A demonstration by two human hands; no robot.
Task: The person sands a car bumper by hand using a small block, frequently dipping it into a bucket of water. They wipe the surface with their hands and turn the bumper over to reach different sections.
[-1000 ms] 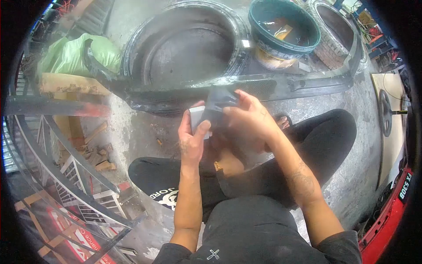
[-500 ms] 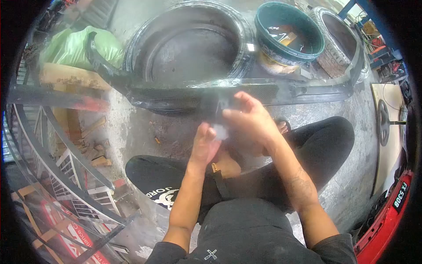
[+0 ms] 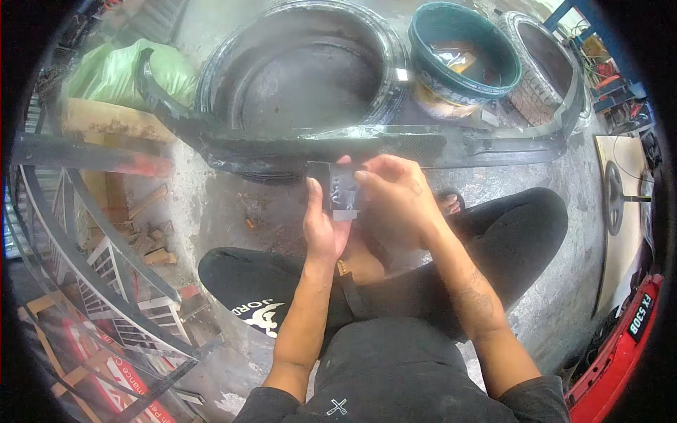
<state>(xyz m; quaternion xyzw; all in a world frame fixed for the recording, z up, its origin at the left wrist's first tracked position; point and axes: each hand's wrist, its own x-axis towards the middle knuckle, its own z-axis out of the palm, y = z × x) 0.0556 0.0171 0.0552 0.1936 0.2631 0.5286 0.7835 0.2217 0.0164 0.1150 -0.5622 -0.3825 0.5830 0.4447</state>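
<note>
Between my hands is a dark grey, wet-looking piece of sandpaper (image 3: 343, 185), with the pale end of a small block (image 3: 345, 215) showing below it. My left hand (image 3: 324, 224) grips the sandpaper and block from the left, thumb along the left edge and fingers behind. My right hand (image 3: 398, 185) pinches the sandpaper's upper right edge with thumb and fingers. Just beyond my hands, a long black bumper lip (image 3: 275, 151) with a carbon-weave patch lies across, its ends curving up. Part of the block is hidden under the sandpaper.
Behind the lip lies a large tyre (image 3: 211, 88); a green bucket (image 3: 416, 53) with liquid stands right of it, another tyre (image 3: 525, 95) beyond. A green bag (image 3: 134, 74), metal frames (image 3: 99, 211) and wood scraps are left. A red car part (image 3: 613, 359) is at lower right.
The sandpaper, blurred before, is now steady and flat around the block. My left hand has risen slightly with its thumb now upright; my right fingers have come down to the sandpaper's edge.
</note>
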